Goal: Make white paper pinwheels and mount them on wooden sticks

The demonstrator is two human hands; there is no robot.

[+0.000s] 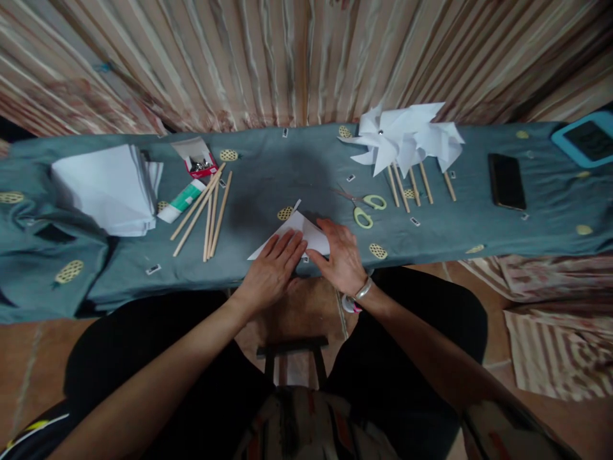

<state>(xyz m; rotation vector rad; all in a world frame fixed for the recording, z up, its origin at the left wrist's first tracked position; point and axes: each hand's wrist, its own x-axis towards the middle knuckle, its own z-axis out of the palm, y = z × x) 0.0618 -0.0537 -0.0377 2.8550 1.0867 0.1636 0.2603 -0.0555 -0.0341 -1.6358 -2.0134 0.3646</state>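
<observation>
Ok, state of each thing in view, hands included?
left hand: flat on folded paper
right hand: at its right end
folded paper: triangular, partly covered
scissors: handles spread
red box: open, metal pieces inside
paper stack: edges uneven
tube: lying down
loose sticks: lying, some crossing
pinwheels: assembled, overlapping
phone: screen dark
blue-framed device: screen dark

Matt paper sheet point(312, 236), smooth wooden sticks point(221, 214), matt cloth cover point(261, 150), scissor handles point(355, 214) perhaps plastic.

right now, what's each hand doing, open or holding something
Left hand: open, laid on the folded white paper.
Right hand: at the paper's right end; whether it grips cannot be told.
</observation>
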